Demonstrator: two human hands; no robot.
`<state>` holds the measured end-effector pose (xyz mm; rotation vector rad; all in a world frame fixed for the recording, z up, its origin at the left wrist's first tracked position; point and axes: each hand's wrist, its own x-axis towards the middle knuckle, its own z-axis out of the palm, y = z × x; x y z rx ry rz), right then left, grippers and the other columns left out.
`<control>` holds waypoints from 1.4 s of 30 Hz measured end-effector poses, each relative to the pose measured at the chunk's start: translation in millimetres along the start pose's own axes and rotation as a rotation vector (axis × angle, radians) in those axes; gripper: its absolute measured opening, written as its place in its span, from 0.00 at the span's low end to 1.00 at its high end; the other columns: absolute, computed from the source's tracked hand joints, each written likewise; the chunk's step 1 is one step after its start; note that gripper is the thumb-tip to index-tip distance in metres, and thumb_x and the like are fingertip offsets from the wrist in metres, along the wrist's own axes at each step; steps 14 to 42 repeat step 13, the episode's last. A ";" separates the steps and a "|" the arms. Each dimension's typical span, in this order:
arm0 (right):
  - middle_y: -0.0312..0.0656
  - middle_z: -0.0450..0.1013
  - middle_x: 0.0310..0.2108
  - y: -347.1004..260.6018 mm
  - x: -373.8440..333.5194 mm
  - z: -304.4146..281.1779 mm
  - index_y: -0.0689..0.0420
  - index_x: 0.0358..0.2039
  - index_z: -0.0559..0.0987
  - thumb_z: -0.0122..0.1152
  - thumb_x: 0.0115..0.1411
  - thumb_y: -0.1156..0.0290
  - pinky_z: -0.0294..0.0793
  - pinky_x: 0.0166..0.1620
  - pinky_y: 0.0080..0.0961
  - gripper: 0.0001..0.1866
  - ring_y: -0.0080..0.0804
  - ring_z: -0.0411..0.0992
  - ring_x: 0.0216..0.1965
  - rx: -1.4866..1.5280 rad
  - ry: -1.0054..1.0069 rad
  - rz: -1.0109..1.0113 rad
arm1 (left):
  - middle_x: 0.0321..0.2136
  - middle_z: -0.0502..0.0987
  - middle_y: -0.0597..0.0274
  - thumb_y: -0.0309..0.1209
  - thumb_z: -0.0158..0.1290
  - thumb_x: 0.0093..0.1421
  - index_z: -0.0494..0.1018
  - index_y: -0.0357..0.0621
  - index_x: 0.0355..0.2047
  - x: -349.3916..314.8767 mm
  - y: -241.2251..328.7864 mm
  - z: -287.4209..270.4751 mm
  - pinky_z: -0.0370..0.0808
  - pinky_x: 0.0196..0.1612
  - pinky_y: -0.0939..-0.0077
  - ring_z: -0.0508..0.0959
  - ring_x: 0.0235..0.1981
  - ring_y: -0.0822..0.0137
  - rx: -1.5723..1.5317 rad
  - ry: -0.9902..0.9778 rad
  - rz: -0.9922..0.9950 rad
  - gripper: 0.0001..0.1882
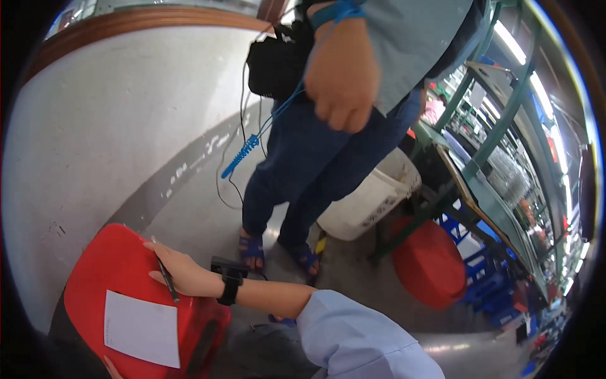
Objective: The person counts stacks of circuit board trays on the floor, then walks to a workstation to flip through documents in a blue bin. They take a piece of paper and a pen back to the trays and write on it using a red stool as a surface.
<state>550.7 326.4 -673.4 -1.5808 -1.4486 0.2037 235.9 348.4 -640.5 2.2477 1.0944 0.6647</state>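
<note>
My right hand (177,270), coming in from the right with a black strapped device (230,275) at the wrist, is closed on a dark pen (166,278). The pen slants down across the fingers, its lower end beside the paper's upper right corner. A white sheet of paper (142,330) with a little faint print along its left side lies on a red plastic stool (104,265). Of my left hand (112,368) only a bit of finger shows, near the stool's front edge and the paper's lower left corner; the rest is out of view.
Facing me stands another person in dark trousers (303,161), one hand (344,79) hanging loosely, a blue coiled cord (240,156) beside it. A white bin (372,202), another red stool (429,262) and a green-framed workbench (480,177) are to the right. A white wall (120,114) bounds the left.
</note>
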 end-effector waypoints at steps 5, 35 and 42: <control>0.61 0.68 0.39 -12.5 25.3 26.6 0.65 0.53 0.59 0.51 0.57 0.71 0.68 0.42 0.38 0.25 0.55 0.68 0.40 0.000 0.136 0.110 | 0.54 0.65 0.49 0.41 0.61 0.37 0.59 0.35 0.56 36.7 -32.8 -9.4 0.60 0.54 0.62 0.65 0.53 0.51 -0.086 0.059 0.178 0.46; 0.59 0.70 0.37 23.7 64.0 41.7 0.59 0.53 0.59 0.49 0.59 0.66 0.69 0.37 0.44 0.23 0.56 0.70 0.37 -0.274 0.057 0.069 | 0.57 0.59 0.44 0.48 0.67 0.32 0.48 0.30 0.59 98.7 -27.3 4.1 0.58 0.55 0.52 0.59 0.59 0.52 0.461 -0.159 0.074 0.60; 0.59 0.70 0.37 23.7 64.0 41.7 0.59 0.53 0.59 0.49 0.59 0.66 0.69 0.37 0.44 0.23 0.56 0.70 0.37 -0.274 0.057 0.069 | 0.57 0.59 0.44 0.48 0.67 0.32 0.48 0.30 0.59 98.7 -27.3 4.1 0.58 0.55 0.52 0.59 0.59 0.52 0.461 -0.159 0.074 0.60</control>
